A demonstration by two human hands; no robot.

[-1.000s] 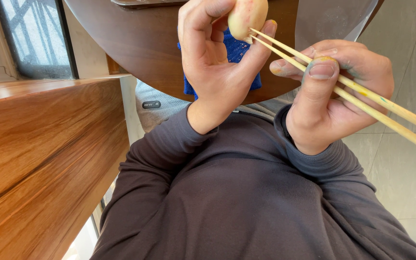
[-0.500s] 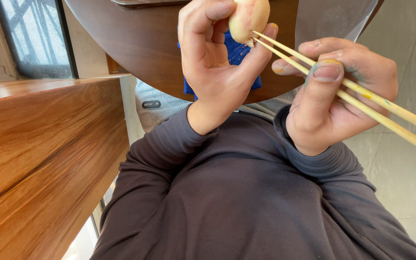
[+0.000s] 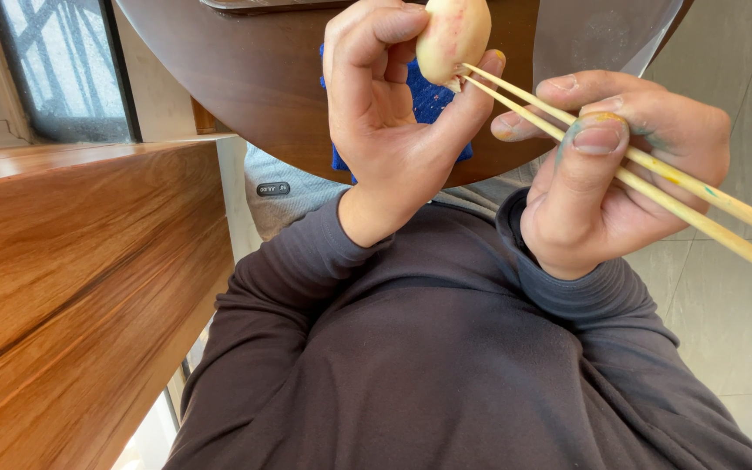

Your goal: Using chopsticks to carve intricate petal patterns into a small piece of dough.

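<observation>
My left hand [image 3: 391,122] grips a small pale-yellow, pink-speckled rounded piece of food [image 3: 453,36] between thumb and fingers, raised near the top of the head view. My right hand [image 3: 607,170] holds a pair of light wooden chopsticks [image 3: 654,178]. Their tips touch the lower side of the food piece, and their long ends run off to the right edge. Both sleeves and my torso are in a dark grey top.
A round dark-brown wooden table [image 3: 263,78] lies behind the hands, with something blue [image 3: 433,100] partly hidden by my left hand. A wide wooden ledge [image 3: 71,278] fills the left side below a window [image 3: 54,70]. Pale floor tiles [image 3: 733,296] show at right.
The right hand and chopsticks have shifted very slightly; the tips stay against the food piece. The left hand keeps its grip.
</observation>
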